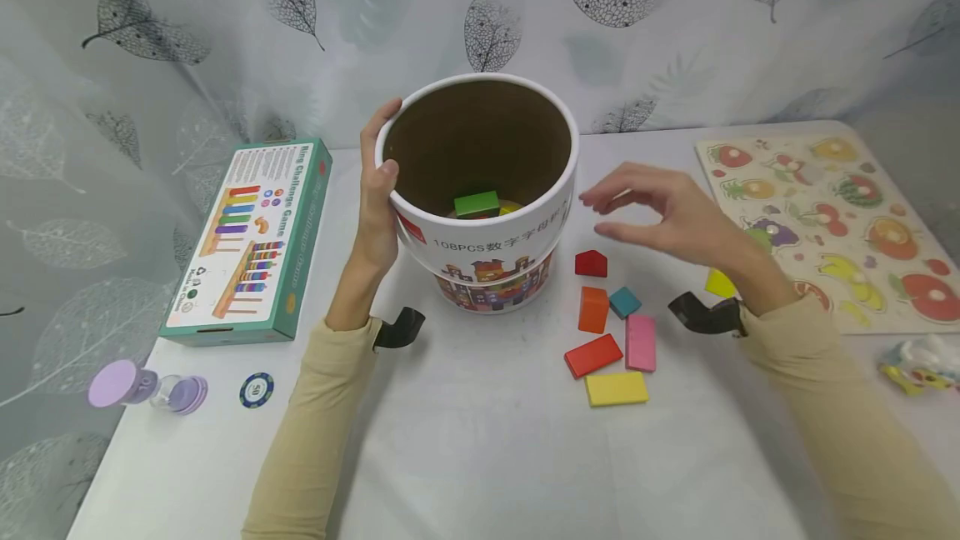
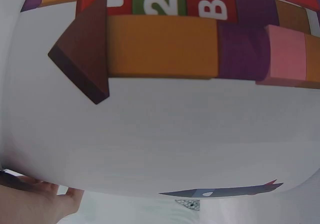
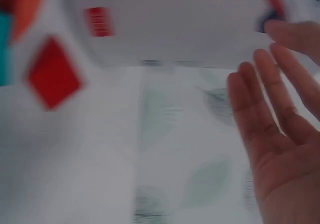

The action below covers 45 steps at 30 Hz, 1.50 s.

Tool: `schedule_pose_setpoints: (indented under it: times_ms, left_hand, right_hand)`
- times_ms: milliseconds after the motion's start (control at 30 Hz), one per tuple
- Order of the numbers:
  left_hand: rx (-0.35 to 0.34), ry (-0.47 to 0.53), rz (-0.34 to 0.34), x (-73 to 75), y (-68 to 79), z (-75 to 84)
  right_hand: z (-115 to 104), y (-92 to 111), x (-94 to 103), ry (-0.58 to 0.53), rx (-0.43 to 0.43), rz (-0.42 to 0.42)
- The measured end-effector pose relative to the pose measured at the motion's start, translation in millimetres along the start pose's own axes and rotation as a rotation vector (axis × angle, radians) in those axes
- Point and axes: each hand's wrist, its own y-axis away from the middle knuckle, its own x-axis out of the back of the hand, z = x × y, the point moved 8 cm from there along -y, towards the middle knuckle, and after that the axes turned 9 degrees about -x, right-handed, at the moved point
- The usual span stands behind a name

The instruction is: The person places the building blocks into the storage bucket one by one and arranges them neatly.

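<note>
Main item is the white toy-block bucket, marked 108PCS, on the counter, mouth facing up and toward the wearer. Left hand is clamped on the bucket's left rim — thumb over the lip, fingers along the outer wall. Right hand is just right of the bucket, fingers extended and slightly bent, thumb spread away, nothing held; the two hands are apart, on opposite sides of the bucket. Inside the bucket: a green block and part of a yellow piece; rest of the contents hidden by the wall. Loose to the bucket's lower right: red house-shaped block, orange block, blue block, pink block, red rectangular block, yellow rectangular block. Another yellow block is farther right of the bucket, partly behind the right forearm. Left of the bucket: Ring Challenge Game box, with a purple hourglass and a "50" poker chip lower left. Far right of the bucket: fruit puzzle board. Leaf-print curtain behind the bucket.
</note>
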Motion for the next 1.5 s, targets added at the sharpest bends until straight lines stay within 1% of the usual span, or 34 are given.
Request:
schedule_pose_setpoints:
  times_ms: [100, 167, 333, 467, 533, 700, 767, 833, 933, 1000, 1067, 1133, 1200, 1233, 1300, 1367, 1400, 1433, 1500]
  left_hand:
    - [0.003, 0.004, -0.002, -0.9, 0.0, -0.6]
    - [0.004, 0.011, -0.006, -2.3, -0.6, -1.0]
    - [0.006, 0.013, -0.006, -2.3, -0.3, -1.7]
    - [0.005, 0.011, -0.001, -1.0, 1.1, -1.7]
    - [0.005, 0.012, -0.002, -0.9, 1.4, -1.4]
    - [0.004, 0.002, 0.002, 0.1, 1.8, -0.6]
    - [0.003, 0.002, 0.003, 0.5, 1.7, -0.5]
    - [0.004, 0.006, 0.003, 0.4, 1.4, -0.4]
    - [0.006, 0.007, 0.000, -0.1, 0.9, 0.1]
    - [0.004, 0.006, -0.002, -0.1, 0.9, 0.2]
    - [-0.001, 0.001, -0.005, -0.1, 0.9, 0.8]
    - [-0.008, 0.000, -0.008, -0.3, 0.7, 1.2]
    - [-0.011, -0.001, -0.010, -0.7, 0.4, 1.4]
    - [-0.011, -0.001, -0.011, -0.9, 0.3, 1.5]
    - [-0.009, 0.002, -0.010, -0.9, 0.3, 1.3]
    - [-0.004, 0.003, -0.008, -0.8, 0.5, 1.2]
    - [-0.002, 0.001, -0.008, -0.9, 0.6, 1.4]
    - [0.000, 0.002, -0.007, -1.0, 0.7, 1.3]
    - [0.000, -0.001, -0.008, -1.6, 0.7, 1.6]
  right_hand:
    - [29.2, 6.2, -21.7, 0.104, -0.132, -0.074]
    - [42.1, 9.7, -30.4, 0.138, -0.185, -0.108]
    - [61.7, 10.2, -45.2, 0.161, -0.241, -0.184]
    - [72.9, 8.5, -53.3, 0.212, -0.293, -0.239]
    - [75.7, 8.0, -54.5, 0.237, -0.308, -0.247]
    - [78.2, 7.8, -53.0, 0.270, -0.321, -0.233]
    - [77.5, 8.1, -50.4, 0.269, -0.323, -0.224]
    - [73.7, 8.2, -44.8, 0.264, -0.308, -0.202]
    - [58.7, 6.7, -26.6, 0.255, -0.271, -0.108]
    - [40.8, 5.0, -8.1, 0.266, -0.221, -0.005]
    - [17.8, 2.7, 12.3, 0.258, -0.163, 0.107]
    - [-8.8, 0.3, 31.3, 0.190, -0.081, 0.211]
    - [-35.0, -2.5, 46.6, 0.063, 0.004, 0.297]
    - [-47.8, -5.0, 51.6, -0.024, 0.062, 0.318]
    - [-71.2, -11.3, 56.4, -0.170, 0.163, 0.336]
    - [-90.5, -19.9, 55.1, -0.246, 0.235, 0.328]
    - [-99.0, -24.7, 52.6, -0.261, 0.264, 0.312]
    - [-106.4, -29.5, 49.3, -0.253, 0.281, 0.297]
    - [-117.2, -37.9, 42.7, -0.210, 0.296, 0.279]
